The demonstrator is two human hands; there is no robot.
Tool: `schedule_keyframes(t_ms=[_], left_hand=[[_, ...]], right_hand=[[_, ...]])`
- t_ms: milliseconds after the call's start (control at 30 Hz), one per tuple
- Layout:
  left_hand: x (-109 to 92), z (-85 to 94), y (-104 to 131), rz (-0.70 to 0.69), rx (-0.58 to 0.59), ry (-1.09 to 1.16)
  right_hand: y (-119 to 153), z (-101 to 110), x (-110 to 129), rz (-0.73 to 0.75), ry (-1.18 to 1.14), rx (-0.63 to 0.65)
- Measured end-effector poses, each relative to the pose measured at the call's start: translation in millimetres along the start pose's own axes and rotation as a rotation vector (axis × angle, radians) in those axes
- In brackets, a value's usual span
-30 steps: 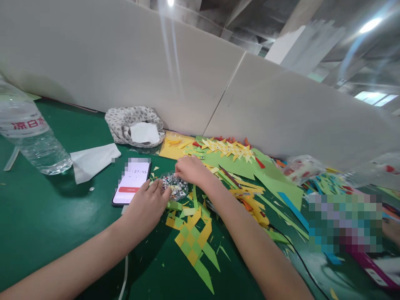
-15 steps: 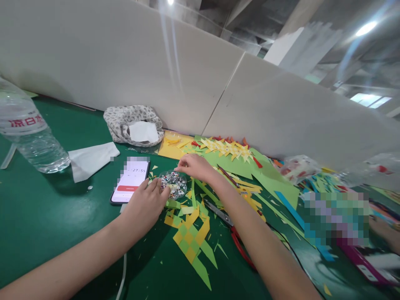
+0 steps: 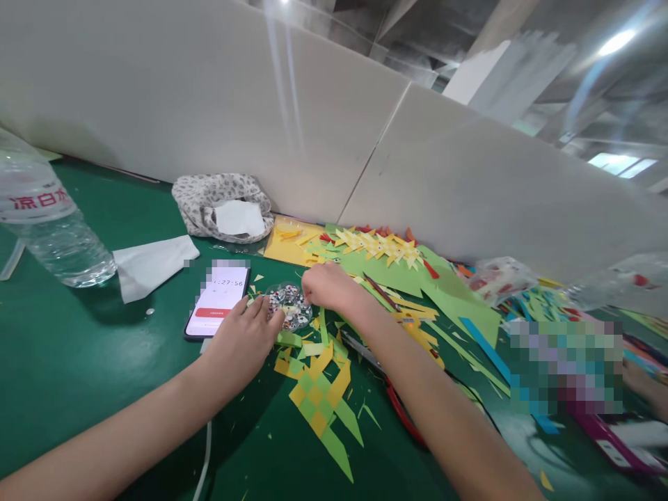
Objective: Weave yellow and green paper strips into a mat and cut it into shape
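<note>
A round clear case (image 3: 293,306) of small black, white and red pieces lies on the green table. My left hand (image 3: 249,332) rests at the case's left edge, fingers bent against it. At its right edge is my right hand (image 3: 326,287), fingers curled together; whatever they pinch is too small to make out. Just below lies a woven yellow and green paper piece (image 3: 316,396) with loose strips. Red-handled scissors (image 3: 365,350) lie partly under my right forearm. A phone (image 3: 216,299) with a lit timer is beside my left hand.
A water bottle (image 3: 57,216) stands at the left, near a white tissue (image 3: 154,268). A patterned pouch (image 3: 193,202) sits against the partition. Green paper (image 3: 443,285) and a spiky woven piece (image 3: 378,247) lie behind. Another person's hand (image 3: 644,383) shows at far right.
My right hand has shifted slightly right and down, from over the case's upper edge to its right side, and its fingers are curled in more. My left hand has stayed in place.
</note>
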State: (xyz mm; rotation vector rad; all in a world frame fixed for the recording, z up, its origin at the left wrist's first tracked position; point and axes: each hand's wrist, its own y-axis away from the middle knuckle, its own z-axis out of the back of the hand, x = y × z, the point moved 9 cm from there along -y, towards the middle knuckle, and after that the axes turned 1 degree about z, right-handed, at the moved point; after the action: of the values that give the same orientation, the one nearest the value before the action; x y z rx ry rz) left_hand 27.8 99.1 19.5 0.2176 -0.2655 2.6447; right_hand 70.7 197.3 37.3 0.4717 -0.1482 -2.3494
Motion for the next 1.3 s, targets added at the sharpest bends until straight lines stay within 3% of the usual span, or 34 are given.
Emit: schedule_keyframes(t_ms=[333,767,1133,1300], left_hand=[[-1,0.7,-1,-0.012,0.009,0.014],[0,-2.3,0,-0.004,-0.007,-0.007],[3,1.4,-1,-0.015,-0.006,0.007],[12,2.0,-2,-0.053,-0.001,0.113]], right_hand=[[-1,5,21,-0.007,0.051,-0.045],[-1,-19,-33,-0.034,-0.333,0.084],[11,-4,-21,-0.013,-0.267,-0.059],[23,3,-3,0.059,-0.240,-0.079]])
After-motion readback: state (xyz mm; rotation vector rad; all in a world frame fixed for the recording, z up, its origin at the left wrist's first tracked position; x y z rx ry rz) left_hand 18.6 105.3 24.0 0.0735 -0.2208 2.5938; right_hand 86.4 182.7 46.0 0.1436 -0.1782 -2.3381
